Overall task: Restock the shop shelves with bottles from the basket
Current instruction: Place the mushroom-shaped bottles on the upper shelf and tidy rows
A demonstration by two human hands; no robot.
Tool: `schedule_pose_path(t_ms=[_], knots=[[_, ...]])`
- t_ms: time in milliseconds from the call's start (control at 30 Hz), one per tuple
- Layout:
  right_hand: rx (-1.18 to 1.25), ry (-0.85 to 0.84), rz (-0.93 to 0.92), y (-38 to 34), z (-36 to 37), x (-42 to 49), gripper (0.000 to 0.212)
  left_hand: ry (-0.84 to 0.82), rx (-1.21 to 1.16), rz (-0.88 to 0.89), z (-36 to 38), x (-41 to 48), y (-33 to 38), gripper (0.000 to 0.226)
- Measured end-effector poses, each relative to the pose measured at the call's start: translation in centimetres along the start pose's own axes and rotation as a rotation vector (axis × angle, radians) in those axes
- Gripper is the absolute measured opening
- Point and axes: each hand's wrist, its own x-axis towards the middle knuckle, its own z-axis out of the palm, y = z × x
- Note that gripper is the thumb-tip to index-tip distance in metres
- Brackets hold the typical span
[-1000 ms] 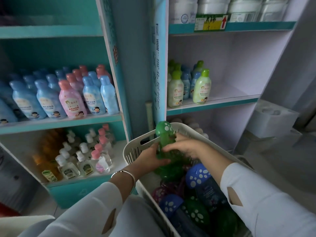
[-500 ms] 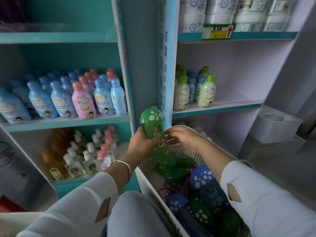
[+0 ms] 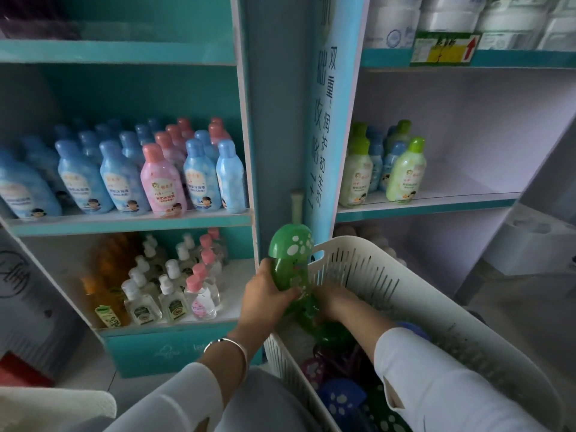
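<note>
While left hand (image 3: pixel 265 294) grips green bottle (image 3: pixel 288 260) at basket (image 3: pixel 374 275) rim, right hand (image 3: pixel 335 302) inside, grip unclear

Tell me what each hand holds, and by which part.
Left hand grips the green bottle around its body, below the cap. Right hand, in the basket: cannot be told.

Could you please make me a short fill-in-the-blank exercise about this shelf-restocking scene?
1. The left hand grips a green bottle whose cap has ____ spots.
2. The right hand reaches into the basket, where spotted caps are green, purple and ____.
3. On the left shelf, one front-row bottle with a ____ cap stands among blue bottles.
4. The bracelet is on the ____ wrist.
Missing words: white; blue; pink; left.
</note>
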Motion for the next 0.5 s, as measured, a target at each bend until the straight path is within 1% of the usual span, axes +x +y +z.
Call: schedule_pose_path(t_ms=[100, 167, 200, 300, 400, 433, 500], knots=[[-0.148, 0.081, 0.02, -0.4, 0.8, 0.2, 0.062, -0.035, 0.062, 0.028, 0.1, 0.1, -0.3, 0.05], [-0.185, 0.153, 0.027, -0.5, 1.1, 0.3, 0.051, -0.052, 0.06, 0.033, -0.1, 0.3, -0.4, 0.052], [-0.164, 0.172, 0.032, -0.5, 1.0, 0.5, 0.044, -0.06, 0.043, 0.032, -0.1, 0.3, -0.3, 0.053], [0.02, 0.202, 0.081, 0.1, 0.0, 0.0, 0.033, -0.07, -0.015, 0.005, -0.4, 0.1, 0.0, 0.06], [0.348, 0.275, 0.091, 0.8, -1.8, -1.5, 0.022, -0.044, -0.046, -0.014, -0.9, -0.2, 0.8, 0.065], [0.405, 0.289, 0.063, 0.9, -2.5, -2.4, 0.022, -0.025, -0.048, -0.013, -1.1, -0.4, 1.1, 0.066], [0.448, 0.299, 0.017, 1.1, -4.0, -4.2, 0.035, 0.011, -0.072, 0.0, -1.9, -1.0, 2.1, 0.068]])
